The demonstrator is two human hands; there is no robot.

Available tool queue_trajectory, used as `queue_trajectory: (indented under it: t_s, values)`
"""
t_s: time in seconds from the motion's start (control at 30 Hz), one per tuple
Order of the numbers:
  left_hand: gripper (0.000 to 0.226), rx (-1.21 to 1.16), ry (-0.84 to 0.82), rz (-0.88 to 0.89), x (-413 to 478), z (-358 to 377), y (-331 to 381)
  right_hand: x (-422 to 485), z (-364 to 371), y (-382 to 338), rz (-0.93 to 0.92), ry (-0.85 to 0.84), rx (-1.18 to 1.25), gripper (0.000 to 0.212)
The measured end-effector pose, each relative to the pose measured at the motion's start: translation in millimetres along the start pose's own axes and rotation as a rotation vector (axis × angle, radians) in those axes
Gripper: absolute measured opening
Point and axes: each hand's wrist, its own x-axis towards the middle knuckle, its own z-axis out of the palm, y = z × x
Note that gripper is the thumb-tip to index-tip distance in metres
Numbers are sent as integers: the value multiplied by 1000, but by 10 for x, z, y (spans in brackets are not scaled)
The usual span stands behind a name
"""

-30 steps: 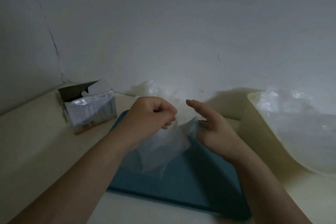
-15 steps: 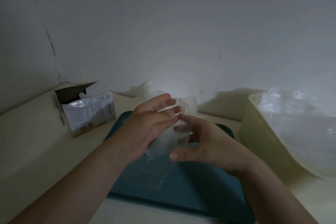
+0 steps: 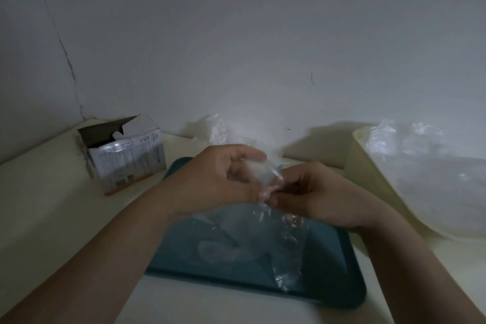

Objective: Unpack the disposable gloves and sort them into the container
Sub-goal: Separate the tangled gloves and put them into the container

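Observation:
A clear plastic disposable glove [image 3: 244, 242] hangs from both of my hands above the teal tray [image 3: 339, 271]. My left hand [image 3: 213, 179] pinches its upper edge, with thumb and fingers closed on the film. My right hand [image 3: 313, 192] grips the same edge just to the right, fingertips almost touching the left hand's. The glove's fingers drape down onto the tray. At the right stands the pale yellow container [image 3: 368, 179], filled with crumpled clear gloves [image 3: 431, 166]. The opened glove box [image 3: 126, 155] sits at the back left.
A heap of loose clear plastic [image 3: 218, 131] lies against the grey wall behind the tray. The cream tabletop [image 3: 44, 205] runs left to a cracked wall corner. The box stands between that corner and the tray.
The glove has been spread out and now hangs lower over the tray. Both hands have closed together on its top edge; before, their fingers were more extended.

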Motion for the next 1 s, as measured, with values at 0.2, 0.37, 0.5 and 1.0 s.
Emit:
queue_trajectory:
  t_s: [0.2, 0.37, 0.5, 1.0]
  values:
    - [7, -189, 149, -85, 34, -8, -77, 129, 0, 201, 172, 694, 670, 30]
    - [11, -344, 164, -68, 43, 34, -29, 101, 11, 269, 231, 192, 697, 86]
    - [16, -321, 183, -67, 56, 169, -10, 110, 122, 259, 203, 127, 763, 54]
    - [23, 807, -13, -224, 75, 225, -432, -47, -132, 73, 236, -204, -198, 14]
